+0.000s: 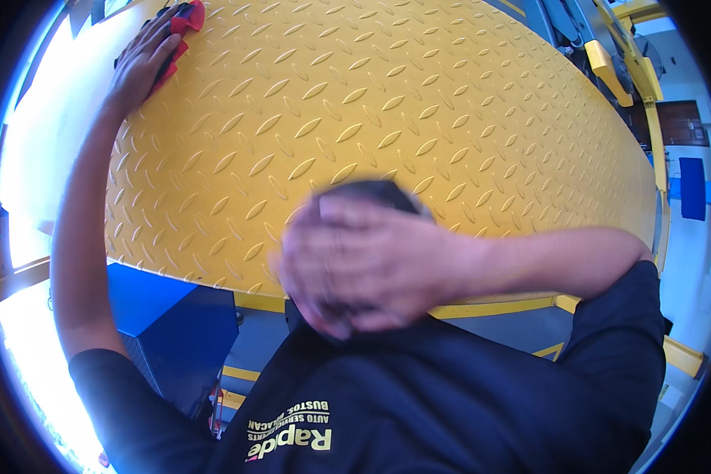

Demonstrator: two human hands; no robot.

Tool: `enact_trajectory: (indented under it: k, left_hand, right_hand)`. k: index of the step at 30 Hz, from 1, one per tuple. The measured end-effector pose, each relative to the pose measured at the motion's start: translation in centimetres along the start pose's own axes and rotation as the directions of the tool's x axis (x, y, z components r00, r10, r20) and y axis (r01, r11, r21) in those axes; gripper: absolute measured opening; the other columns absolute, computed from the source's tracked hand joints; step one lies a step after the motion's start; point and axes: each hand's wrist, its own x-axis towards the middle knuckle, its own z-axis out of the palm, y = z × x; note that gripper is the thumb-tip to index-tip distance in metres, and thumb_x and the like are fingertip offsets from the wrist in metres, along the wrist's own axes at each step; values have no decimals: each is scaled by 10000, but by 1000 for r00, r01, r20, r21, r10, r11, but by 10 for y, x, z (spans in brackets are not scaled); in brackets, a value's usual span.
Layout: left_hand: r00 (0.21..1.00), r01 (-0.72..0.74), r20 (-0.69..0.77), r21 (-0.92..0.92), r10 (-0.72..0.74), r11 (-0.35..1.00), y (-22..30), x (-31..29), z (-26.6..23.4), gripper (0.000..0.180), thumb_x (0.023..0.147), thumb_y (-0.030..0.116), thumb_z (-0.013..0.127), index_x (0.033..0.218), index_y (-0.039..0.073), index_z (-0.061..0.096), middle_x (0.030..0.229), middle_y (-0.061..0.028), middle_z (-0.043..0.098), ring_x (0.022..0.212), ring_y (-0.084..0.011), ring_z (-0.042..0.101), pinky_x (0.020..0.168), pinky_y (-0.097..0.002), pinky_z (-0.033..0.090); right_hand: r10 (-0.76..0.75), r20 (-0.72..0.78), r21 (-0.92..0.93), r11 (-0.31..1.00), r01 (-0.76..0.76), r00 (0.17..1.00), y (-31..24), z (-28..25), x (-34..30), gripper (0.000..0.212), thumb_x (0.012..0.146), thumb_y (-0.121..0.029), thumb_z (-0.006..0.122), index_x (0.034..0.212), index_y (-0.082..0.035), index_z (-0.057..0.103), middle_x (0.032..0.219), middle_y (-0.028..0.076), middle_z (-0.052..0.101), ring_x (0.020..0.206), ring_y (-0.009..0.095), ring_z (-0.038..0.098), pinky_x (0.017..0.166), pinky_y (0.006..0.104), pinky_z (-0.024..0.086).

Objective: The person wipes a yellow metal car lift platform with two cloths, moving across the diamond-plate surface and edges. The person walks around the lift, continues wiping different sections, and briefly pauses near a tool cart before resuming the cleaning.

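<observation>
A broad yellow tread plate (387, 103) with raised diamond marks fills the space before me. At its far left edge my left hand (142, 67), arm stretched out, lies over a red and black cloth-like thing (188, 17) and keeps hold of it; the hand covers much of it. Close to my chest, above the plate's near edge, my right hand (363, 265) is smeared by motion. Its fingers seem curled round a dark rounded thing (379, 191), too blurred and covered to name.
Below the plate's near left edge stands a blue box-like cabinet (178, 324). Blue and yellow machinery (604, 67) rises at the far right. Farther right hangs a blue panel (692, 188). Grey floor with yellow lines (249, 373) shows under the plate. Bright light floods the left side.
</observation>
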Motion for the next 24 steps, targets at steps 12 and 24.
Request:
enact_trajectory:
  k: [12,24]
  left_hand:
    - [992,128,30,-214,-124,968,52,0,1,526,1125,308,435,1594,70,454,1713,-105,366,1594,-257,301,1308,-361,192]
    - [935,-323,-37,319,353,891,36,14,-1,264,1019,158,601,1274,96,615,1633,-199,448,1512,-439,410,1239,-531,360]
  right_hand:
    - [570,-260,-160,771,-616,780,205,-99,-53,362,1038,-408,563,1250,-127,648,1091,76,704,1035,225,688,973,408,533]
    - [548,-460,-488,501,-715,699,268,-134,-131,728,1031,-591,439,1597,-133,459,1646,97,469,1539,263,404,1271,413,302]
